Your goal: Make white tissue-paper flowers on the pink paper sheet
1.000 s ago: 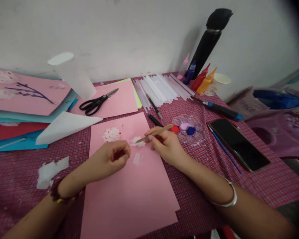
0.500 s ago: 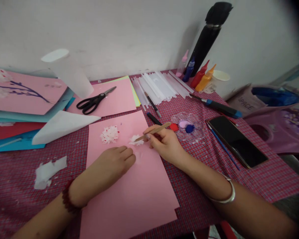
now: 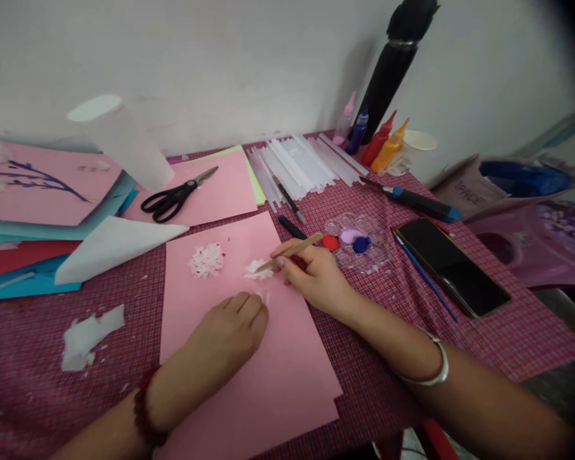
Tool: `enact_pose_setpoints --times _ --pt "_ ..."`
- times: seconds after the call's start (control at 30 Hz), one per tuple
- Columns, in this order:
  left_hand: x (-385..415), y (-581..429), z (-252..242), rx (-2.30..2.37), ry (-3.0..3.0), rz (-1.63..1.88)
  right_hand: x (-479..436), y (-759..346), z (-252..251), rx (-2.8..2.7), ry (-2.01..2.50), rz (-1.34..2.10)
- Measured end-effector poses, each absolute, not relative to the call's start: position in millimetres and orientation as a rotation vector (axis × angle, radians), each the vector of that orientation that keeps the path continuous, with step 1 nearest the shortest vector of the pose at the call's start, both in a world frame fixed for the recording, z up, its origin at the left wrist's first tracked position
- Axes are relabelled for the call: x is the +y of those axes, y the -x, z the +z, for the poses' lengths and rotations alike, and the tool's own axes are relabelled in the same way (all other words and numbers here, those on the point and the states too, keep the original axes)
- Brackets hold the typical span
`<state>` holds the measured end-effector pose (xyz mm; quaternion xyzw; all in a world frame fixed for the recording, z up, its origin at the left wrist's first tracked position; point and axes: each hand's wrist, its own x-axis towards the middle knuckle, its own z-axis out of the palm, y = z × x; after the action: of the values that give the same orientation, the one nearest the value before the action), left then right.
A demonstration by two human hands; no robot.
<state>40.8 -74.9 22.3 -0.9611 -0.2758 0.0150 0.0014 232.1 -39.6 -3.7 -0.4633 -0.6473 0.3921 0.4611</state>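
A pink paper sheet (image 3: 268, 383) lies on the red checked cloth in front of me. On it sit a white tissue clump speckled red (image 3: 206, 260) and a plain white tissue clump (image 3: 257, 269). My right hand (image 3: 316, 278) grips a thin wooden stick (image 3: 292, 251), whose tip touches the plain clump. My left hand (image 3: 230, 332) rests flat on the pink sheet, fingers together, with its fingertips on a small white scrap (image 3: 264, 297) just below that clump.
A clear palette (image 3: 378, 255) with red, purple and blue paint is right of my right hand, then a black phone (image 3: 453, 265). Black scissors (image 3: 172, 195), white strips (image 3: 301, 163), a black pen (image 3: 291, 227), paint bottles (image 3: 381, 140), a folded white paper (image 3: 110, 243) and torn white scraps (image 3: 89, 332) surround the sheet.
My left hand has uncurled from a loose fist and slid right to lie flat with its fingertips on the small white scrap. My right hand and the stick have barely moved.
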Motion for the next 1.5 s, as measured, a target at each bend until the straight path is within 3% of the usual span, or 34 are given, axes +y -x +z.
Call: enact_pose_setpoints --times 0.13,0.23,0.4,0.7,1.1,1.5 --pt "-56.0 -31.8 26.7 -1.543 3.209 -0.410 -39.4 -231.9 -4.4 -1.580 1.134 0.982" --pt "-39.6 -22.8 34.5 -2.004 3.454 -0.535 -39.1 -232.1 -5.6 -1.574 1.131 0.991" --pt "-21.4 -18.6 37.1 -1.633 3.881 -0.401 -38.8 -232.3 -7.1 -1.573 1.112 0.996" --pt "-19.7 -25.4 11.4 -1.997 3.202 -0.652 -38.7 -231.1 -4.4 -1.577 1.114 0.997" --pt "-19.9 -31.4 4.1 -1.800 3.114 -0.841 -47.4 -233.5 9.2 -1.474 1.062 0.944" --pt "-17.8 -32.2 6.8 -1.851 3.110 -0.872 -52.0 -232.6 9.6 -1.985 1.022 0.607"
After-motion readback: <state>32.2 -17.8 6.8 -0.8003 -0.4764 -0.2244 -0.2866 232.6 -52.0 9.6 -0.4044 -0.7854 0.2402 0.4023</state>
